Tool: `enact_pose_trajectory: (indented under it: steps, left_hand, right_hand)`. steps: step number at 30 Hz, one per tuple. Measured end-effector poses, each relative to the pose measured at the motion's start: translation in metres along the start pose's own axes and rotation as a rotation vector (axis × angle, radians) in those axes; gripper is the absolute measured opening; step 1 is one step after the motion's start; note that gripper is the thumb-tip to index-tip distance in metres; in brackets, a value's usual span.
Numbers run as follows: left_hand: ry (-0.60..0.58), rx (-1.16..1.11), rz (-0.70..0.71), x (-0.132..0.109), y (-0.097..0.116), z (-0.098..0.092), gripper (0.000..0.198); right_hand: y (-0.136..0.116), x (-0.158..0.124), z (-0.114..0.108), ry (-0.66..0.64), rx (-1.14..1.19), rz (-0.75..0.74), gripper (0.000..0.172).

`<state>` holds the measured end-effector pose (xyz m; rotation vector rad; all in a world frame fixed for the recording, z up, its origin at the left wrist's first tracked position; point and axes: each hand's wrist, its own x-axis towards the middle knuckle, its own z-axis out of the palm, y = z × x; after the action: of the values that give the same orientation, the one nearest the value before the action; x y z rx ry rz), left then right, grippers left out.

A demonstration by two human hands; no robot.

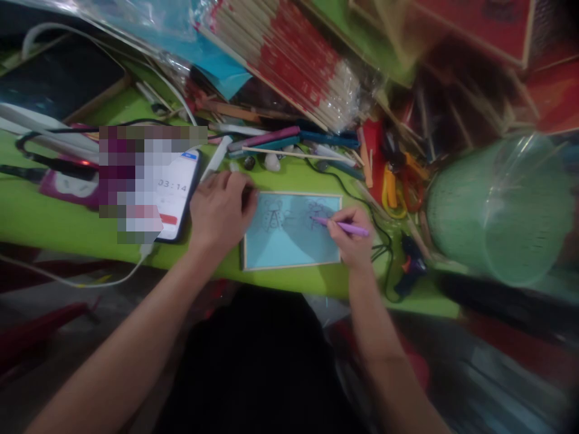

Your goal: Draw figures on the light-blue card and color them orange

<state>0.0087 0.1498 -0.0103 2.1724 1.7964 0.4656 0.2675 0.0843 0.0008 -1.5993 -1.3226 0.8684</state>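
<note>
A light blue board (289, 241) in a thin wooden frame lies on the green table (54, 223), with two outline drawings along its top. My right hand (350, 238) is closed on a purple pen (344, 227), whose tip touches the right-hand drawing. My left hand (221, 208) rests curled on the board's upper left corner, fingers folded over the frame's edge. What, if anything, lies under those fingers is hidden.
A phone (174, 193) showing a timer lies left of the board, with a white cable. Pens, markers and sticks crowd the table's far side. Scissors (393, 193) and a glue gun (409, 265) lie to the right, beside a green plastic bucket (493, 211).
</note>
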Motion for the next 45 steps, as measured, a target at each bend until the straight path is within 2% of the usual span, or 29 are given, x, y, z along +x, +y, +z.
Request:
enact_pose_trajectory:
  steps: [9, 26, 37, 45]
  left_hand:
    - [0.006, 0.019, 0.008, -0.0004, 0.0007, -0.0006, 0.016]
    - [-0.006, -0.017, -0.001, 0.0002, 0.0001, 0.0001, 0.021]
    - [0.018, 0.024, 0.013, -0.0004, 0.0002, 0.0005, 0.017]
    - [-0.002, 0.036, 0.013, -0.0006, -0.0009, 0.0001, 0.019]
  right_hand:
    - [0.0040, -0.0023, -0.0023, -0.015, 0.094, 0.013, 0.015]
    - [0.0043, -0.0027, -0.0025, -0.048, 0.056, 0.032, 0.015]
    - [0.0045, -0.0038, -0.0039, -0.080, 0.092, 0.054, 0.015]
    - [0.0044, -0.0039, -0.0038, -0.056, 0.089, 0.035, 0.016]
